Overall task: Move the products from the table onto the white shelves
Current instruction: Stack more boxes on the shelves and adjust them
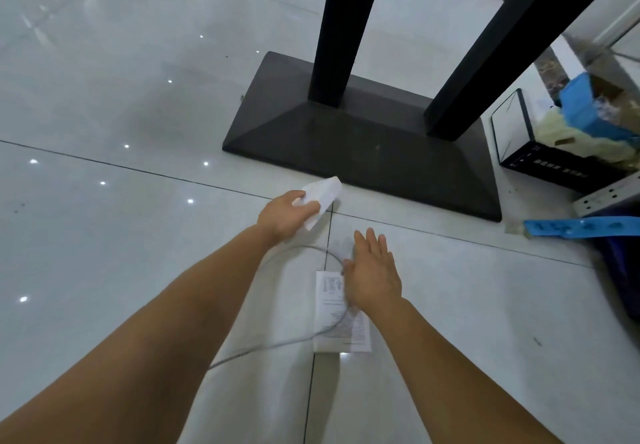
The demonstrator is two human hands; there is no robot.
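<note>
Both bare forearms reach down over the tiled floor [104,270]; the right hand [375,275] is flat, palm down, fingers straight and together, covering the upper corner of a printed leaflet [349,334] on the floor, where a grey cable [277,343] crosses the leaflet and loops under that hand. Further out, the left hand [282,216] curls its fingers round one end of a small white box [323,194], held tilted just before the black table base [363,145]
</note>
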